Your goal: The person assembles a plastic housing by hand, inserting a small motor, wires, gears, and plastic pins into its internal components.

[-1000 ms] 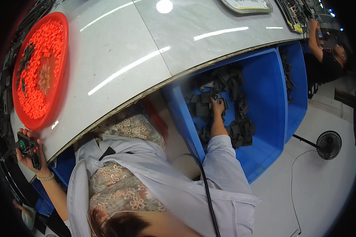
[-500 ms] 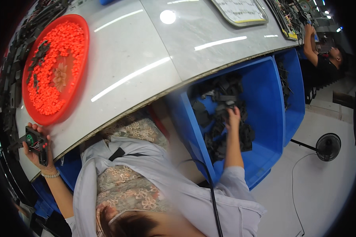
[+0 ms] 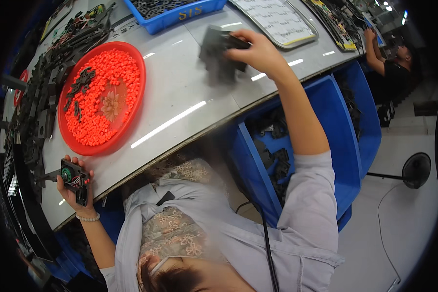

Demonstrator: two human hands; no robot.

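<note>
My right hand [image 3: 258,51] is raised over the grey table [image 3: 190,92] and grips several black plastic parts [image 3: 218,47], blurred by motion. Below my right forearm stands a blue bin [image 3: 338,126] holding more black parts [image 3: 275,155]. My left hand [image 3: 73,187] rests at the near left edge of the table, holding a small black fan [image 3: 72,177] with a green centre label and thin wires. A round red tray [image 3: 100,97] filled with small orange-red pieces and a few black parts lies on the table between my hands.
Black parts are piled along the table's left side [image 3: 36,112]. A blue tray of dark parts [image 3: 175,10] and a sheet in a frame [image 3: 277,19] lie at the far edge. Another person [image 3: 389,53] works at the far right. A floor fan [image 3: 416,170] stands right.
My right hand has come up out of the blue bin with black parts and moved over the table. My left hand keeps holding the small fan at the table edge.
</note>
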